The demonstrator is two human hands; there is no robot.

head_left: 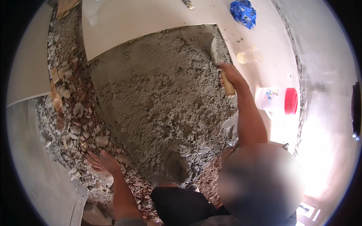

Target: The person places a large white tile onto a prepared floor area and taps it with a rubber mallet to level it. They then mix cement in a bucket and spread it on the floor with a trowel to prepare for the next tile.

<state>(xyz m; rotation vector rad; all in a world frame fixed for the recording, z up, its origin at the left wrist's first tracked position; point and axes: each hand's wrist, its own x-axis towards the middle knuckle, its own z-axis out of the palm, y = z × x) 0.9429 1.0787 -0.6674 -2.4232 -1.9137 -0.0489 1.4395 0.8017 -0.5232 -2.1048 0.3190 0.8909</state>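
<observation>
My right hand (233, 75) grips the wooden handle of a trowel (218, 51). Its blade lies along the right edge of a wide bed of wet grey mortar (162, 90), next to a pale floor tile (230, 35). The mortar is smoother toward its far end and lumpy in the middle, with a hollow close to my legs. On the left, my left hand (104, 162) is spread with nothing in it, over a strip of broken rubble (81, 113). Whether it touches the stones I cannot tell.
Pale tiles (151, 19) border the mortar at the far side. To the right are a clear plastic cup (249, 55) on its side, a clear jar with a red lid (277, 101) and a crumpled blue bag (243, 14). A grey wall (320, 64) stands beyond.
</observation>
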